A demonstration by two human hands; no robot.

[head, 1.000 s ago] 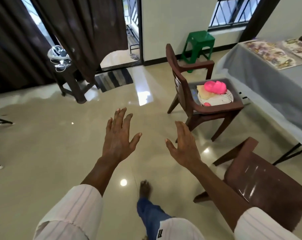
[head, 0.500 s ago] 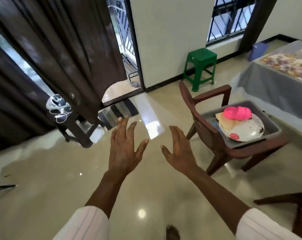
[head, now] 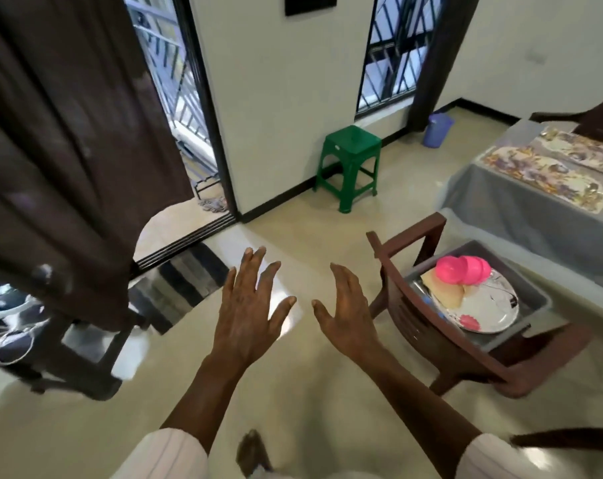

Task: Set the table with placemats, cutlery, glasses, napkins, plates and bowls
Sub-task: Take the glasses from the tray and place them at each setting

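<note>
My left hand [head: 250, 307] and my right hand [head: 348, 311] are held out in front of me over the floor, fingers spread, holding nothing. To the right, a brown chair [head: 466, 340] carries a grey tub [head: 531, 288]. Inside the tub lie pink bowls [head: 462, 269], a white plate [head: 483, 311] with red flowers, and folded beige napkins [head: 445, 290]. My right hand is just left of the chair's back. At the far right, a table with a grey cloth [head: 521, 216] bears two patterned placemats [head: 549, 178].
A green plastic stool [head: 350, 164] stands by the wall, with a purple bucket [head: 438, 129] beyond it. A dark curtain [head: 68, 133] and a dark side table [head: 79, 350] are at the left beside an open doorway and a striped mat [head: 182, 285]. Another chair's edge [head: 569, 440] shows at bottom right.
The view has swung up and towards the chair, which is now closer at my right. Both hands stay spread and empty in front of me.
</note>
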